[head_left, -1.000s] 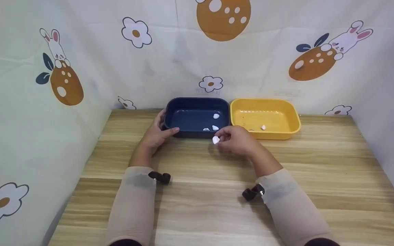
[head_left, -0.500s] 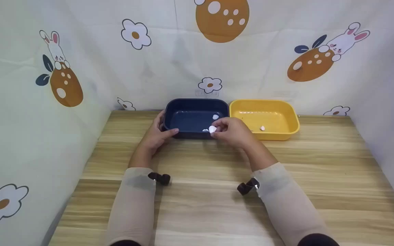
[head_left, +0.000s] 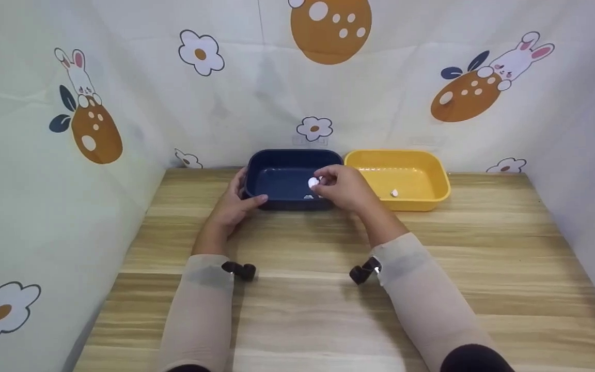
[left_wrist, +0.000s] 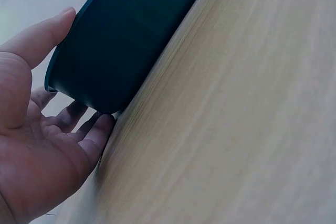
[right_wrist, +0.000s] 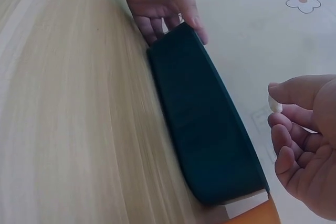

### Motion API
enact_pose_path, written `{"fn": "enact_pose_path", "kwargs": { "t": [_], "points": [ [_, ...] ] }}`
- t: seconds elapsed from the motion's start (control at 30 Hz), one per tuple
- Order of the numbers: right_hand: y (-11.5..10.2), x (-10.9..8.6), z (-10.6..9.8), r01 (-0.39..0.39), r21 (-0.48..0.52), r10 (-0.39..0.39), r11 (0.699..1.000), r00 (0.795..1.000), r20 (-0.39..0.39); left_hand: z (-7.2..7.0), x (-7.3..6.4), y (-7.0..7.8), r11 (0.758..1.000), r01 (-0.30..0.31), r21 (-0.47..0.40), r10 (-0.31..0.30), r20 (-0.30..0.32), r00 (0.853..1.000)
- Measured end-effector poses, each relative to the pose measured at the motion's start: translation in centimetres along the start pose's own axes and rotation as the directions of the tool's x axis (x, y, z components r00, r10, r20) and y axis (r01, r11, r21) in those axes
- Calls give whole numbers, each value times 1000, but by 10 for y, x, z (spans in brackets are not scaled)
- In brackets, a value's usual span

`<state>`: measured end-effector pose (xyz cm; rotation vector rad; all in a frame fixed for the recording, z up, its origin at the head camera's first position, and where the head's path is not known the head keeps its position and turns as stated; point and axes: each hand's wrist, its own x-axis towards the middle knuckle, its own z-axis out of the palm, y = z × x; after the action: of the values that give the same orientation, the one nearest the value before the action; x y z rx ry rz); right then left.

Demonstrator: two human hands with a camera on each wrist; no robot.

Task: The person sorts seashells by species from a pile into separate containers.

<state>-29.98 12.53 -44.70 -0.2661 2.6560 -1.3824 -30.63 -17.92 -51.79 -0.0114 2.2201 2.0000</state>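
Observation:
My left hand [head_left: 233, 204] grips the left end of a dark blue plastic tub [head_left: 282, 205], its thumb on the front rim and its fingers around the end wall. In the left wrist view the fingertips reach low on the tub's side, near the table. My right hand [head_left: 346, 188] pinches a small white pebble-like piece [head_left: 313, 183] between thumb and fingers, over the right part of the blue tub. The right wrist view shows that piece [right_wrist: 274, 104] held above rim height. Another white piece [head_left: 308, 197] lies inside the blue tub; my right hand partly hides others.
A yellow tub [head_left: 416, 205] stands against the blue tub's right side, with a small white piece [head_left: 394, 193] inside. Both tubs sit at the back of a wood-grain table [head_left: 297, 310], before a printed curtain [head_left: 246, 103]. A dark wrist camera [head_left: 363, 270] juts inward from my right forearm.
My right hand has moved up and slightly left, carrying the white piece from the blue tub's front right rim to above its inside. The left hand keeps its grip.

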Motion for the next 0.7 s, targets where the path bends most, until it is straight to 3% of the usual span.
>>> {"fn": "enact_pose_path", "kwargs": {
  "t": [0.33, 0.7],
  "points": [
    [-1, -6, -3, 31, -15, -31, 999, 1000, -3, 0, 0, 0, 1000, -6, -18, 6, 0, 1000],
    [7, -27, -16, 46, -10, -46, 999, 998, -33, -1, 1, -2, 1000, -7, 13, 7, 3, 1000]
  ]
}}
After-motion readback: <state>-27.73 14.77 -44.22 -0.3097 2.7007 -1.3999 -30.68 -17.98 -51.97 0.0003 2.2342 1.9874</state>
